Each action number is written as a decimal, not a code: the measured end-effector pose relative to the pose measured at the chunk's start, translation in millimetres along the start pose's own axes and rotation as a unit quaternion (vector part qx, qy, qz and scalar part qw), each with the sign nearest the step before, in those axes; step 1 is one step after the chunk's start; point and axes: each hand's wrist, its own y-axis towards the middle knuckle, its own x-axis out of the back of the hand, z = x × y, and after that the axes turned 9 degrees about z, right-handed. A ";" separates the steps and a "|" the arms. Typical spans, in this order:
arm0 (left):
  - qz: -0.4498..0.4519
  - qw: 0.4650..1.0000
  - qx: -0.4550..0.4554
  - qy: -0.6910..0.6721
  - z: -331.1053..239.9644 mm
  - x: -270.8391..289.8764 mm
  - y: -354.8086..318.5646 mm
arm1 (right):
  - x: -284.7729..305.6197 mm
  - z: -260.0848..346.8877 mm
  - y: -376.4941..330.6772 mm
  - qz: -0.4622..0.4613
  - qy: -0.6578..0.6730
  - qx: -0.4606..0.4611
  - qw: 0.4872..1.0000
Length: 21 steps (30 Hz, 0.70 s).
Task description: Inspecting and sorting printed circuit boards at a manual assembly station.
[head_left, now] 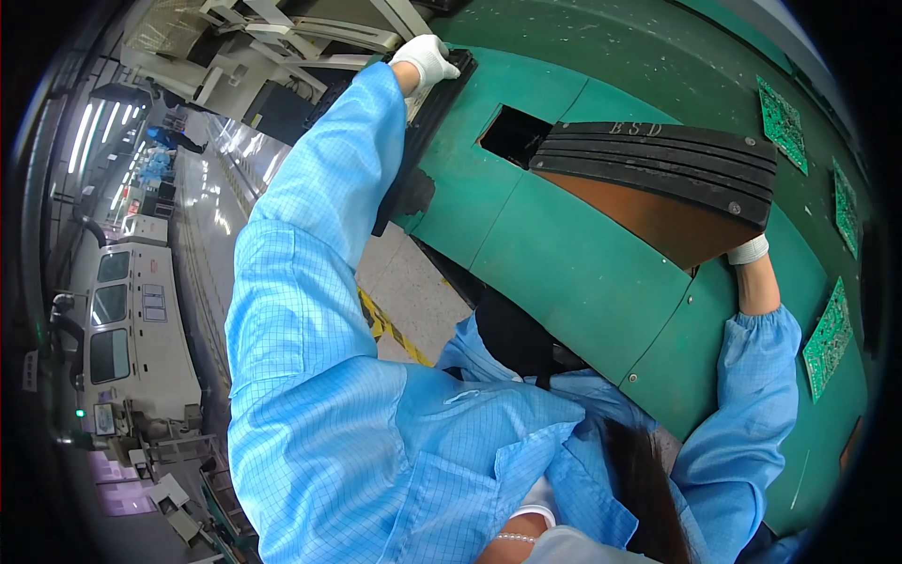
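My left hand [427, 62], in a white glove, is stretched out to the far left. Its fingers curl over the end of a long black rail [434, 127] at the edge of a green-topped table [554, 258]. A large box-like piece [658, 164] with a black ridged, screwed face and a brown side stands over the table on the right. My right hand [749, 250], also gloved, reaches behind this piece's near right corner. Only the glove's cuff end and my wrist show; the fingers are hidden.
A square dark opening [514, 135] is cut in the tabletop beside the box-like piece. Several green circuit boards [827, 338] lie along the right. Light machine framing [282, 42] stands beyond my left hand. A white machine with windows [141, 315] and a distant person [172, 138] are at left.
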 end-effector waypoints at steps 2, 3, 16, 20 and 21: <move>0.013 0.998 -0.017 -0.051 5.8 1.3 2.0 | -0.1 1.3 -4.0 0.003 -0.008 0.000 1.000; 0.018 0.997 -0.024 -0.076 8.8 1.4 2.9 | 0.3 0.5 -4.8 0.005 -0.002 0.002 1.000; -0.053 0.988 -0.109 -0.100 87.4 29.6 34.0 | 17.6 -19.3 -16.1 0.082 0.173 0.038 0.981; -0.010 0.996 -0.074 -0.040 106.4 20.5 50.9 | 21.7 -25.2 -21.7 0.071 0.197 0.009 0.978; 0.015 0.995 -0.074 -0.060 108.3 17.8 50.3 | 19.6 -23.1 -21.9 0.082 0.222 0.021 0.971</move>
